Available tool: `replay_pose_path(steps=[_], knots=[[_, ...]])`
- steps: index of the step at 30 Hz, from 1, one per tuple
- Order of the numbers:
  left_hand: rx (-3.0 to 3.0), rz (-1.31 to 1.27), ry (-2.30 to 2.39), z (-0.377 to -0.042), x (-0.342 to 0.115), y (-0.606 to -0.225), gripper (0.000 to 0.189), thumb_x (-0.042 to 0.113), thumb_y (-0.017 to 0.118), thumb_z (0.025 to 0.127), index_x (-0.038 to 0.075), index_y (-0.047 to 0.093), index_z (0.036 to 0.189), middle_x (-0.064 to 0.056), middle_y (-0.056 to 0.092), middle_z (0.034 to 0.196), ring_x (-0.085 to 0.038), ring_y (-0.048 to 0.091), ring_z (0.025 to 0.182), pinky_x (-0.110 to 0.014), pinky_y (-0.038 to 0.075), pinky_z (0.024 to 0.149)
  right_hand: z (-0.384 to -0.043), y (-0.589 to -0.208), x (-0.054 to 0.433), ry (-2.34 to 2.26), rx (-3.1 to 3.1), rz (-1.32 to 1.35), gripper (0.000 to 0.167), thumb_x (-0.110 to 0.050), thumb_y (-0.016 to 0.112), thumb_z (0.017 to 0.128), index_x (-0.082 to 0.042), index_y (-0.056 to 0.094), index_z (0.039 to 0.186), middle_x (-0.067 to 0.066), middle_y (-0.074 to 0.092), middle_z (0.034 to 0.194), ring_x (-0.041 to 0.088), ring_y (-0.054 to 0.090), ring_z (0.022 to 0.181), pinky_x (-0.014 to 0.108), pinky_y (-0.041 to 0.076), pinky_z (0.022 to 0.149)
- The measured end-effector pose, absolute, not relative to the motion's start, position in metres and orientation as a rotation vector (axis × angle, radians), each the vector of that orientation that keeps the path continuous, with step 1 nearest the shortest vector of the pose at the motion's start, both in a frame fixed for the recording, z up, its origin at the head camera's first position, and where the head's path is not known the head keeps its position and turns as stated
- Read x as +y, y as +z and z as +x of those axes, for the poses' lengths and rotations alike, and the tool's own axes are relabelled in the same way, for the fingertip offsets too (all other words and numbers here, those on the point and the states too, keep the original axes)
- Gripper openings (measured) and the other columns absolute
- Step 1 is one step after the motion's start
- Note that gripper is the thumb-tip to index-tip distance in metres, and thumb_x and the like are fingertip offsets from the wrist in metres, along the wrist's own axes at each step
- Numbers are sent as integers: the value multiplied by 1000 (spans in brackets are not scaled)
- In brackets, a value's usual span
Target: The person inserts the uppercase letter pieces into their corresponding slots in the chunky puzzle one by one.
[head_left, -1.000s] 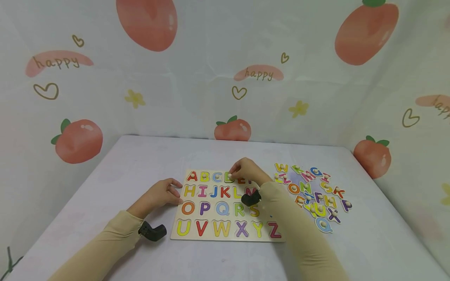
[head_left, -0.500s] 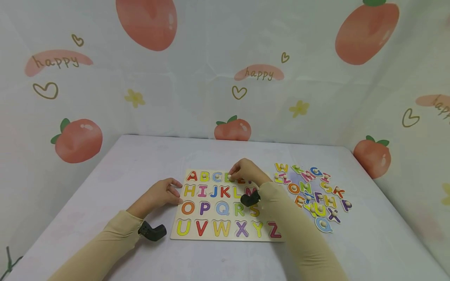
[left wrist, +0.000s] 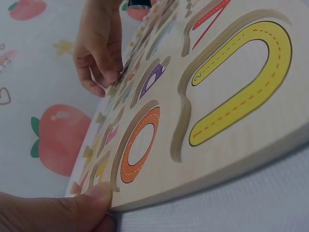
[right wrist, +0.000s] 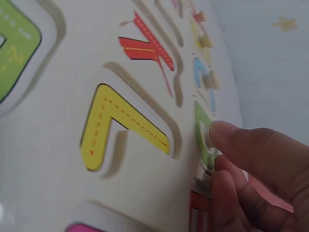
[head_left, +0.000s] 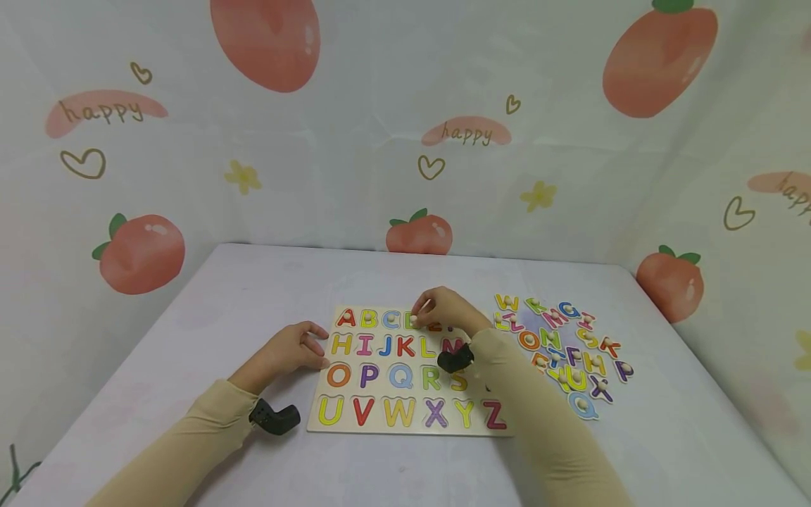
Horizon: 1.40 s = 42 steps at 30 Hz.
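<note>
A wooden alphabet puzzle board (head_left: 380,427) lies on the table, with letter-shaped recesses in rows. Along its top row, the A (head_left: 346,318), B (head_left: 369,319) and C (head_left: 391,320) pieces sit in place with their knobs up. My right hand (head_left: 448,310) pinches the green letter D piece (right wrist: 205,140) by its knob, at the slot right of C; the thumb and fingers partly cover it in the right wrist view. At the board's left edge rests my left hand (head_left: 293,350), fingers loosely extended, the thumb (left wrist: 91,198) touching the rim near the O recess (left wrist: 140,145).
Right of the board lies a loose spread of knobbed letter pieces, among them a W (head_left: 507,302), an orange O (head_left: 529,341), a P (head_left: 624,370) and a blue Q (head_left: 583,405). My right forearm (head_left: 532,408) crosses the board's right side. A patterned cloth hangs behind the table.
The right hand's fingers have shifted very slightly at the D piece, with a little more gap showing between thumb and index finger. The left hand and board stay put.
</note>
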<state>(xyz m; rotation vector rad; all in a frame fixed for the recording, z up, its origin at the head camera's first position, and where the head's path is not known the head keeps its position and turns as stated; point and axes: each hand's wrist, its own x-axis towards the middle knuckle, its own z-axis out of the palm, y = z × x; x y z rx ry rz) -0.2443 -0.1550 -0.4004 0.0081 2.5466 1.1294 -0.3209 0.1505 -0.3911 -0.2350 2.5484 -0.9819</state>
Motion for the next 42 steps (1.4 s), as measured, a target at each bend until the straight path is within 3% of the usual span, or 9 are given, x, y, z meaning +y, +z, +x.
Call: replay_pose_path(steps=[9,15,20,24,31,42], knots=[[2548,13,1128,-245,-155,-401,52,10,80,75,0,56,120,-6,66,86,-18,58,76,-31,45,71,-310,-369,190,-1219,2545,-411,28,-19,71,88,-4,66,112,6,68,94,18,62,87,35,50,84],[2547,7,1129,-245,-155,-398,52,10,80,75,0,56,120,-6,66,85,-18,58,76,-30,44,70,-299,-353,231,-1289,2615,-424,34,-22,69,90,-1,63,116,8,66,98,21,63,92,38,50,88],[2543,7,1134,-245,-156,-399,52,10,80,75,0,56,120,-6,66,85,-18,58,75,-30,44,70,-292,-354,266,-1303,2658,-350,36,-23,68,91,-1,61,118,10,66,100,27,63,94,45,50,89],[2545,0,1128,-245,-156,-400,52,11,80,75,1,56,121,-5,66,85,-18,58,76,-31,45,71,-285,-359,292,-1289,2682,-303,36,-23,67,92,0,60,118,11,66,100,32,63,94,42,51,86],[2545,-1,1133,-244,-155,-400,52,11,80,76,1,56,121,-5,67,84,-18,57,76,-31,44,71,-267,-368,328,-1189,2693,-233,37,-24,66,92,1,60,119,10,65,103,22,62,94,30,50,81],[2543,-4,1139,-244,-155,-399,51,11,80,75,1,56,120,-5,66,84,-18,57,76,-31,45,71,-238,-385,354,-1072,2671,-177,37,-30,71,87,-3,65,112,6,64,97,19,60,90,27,50,76]])
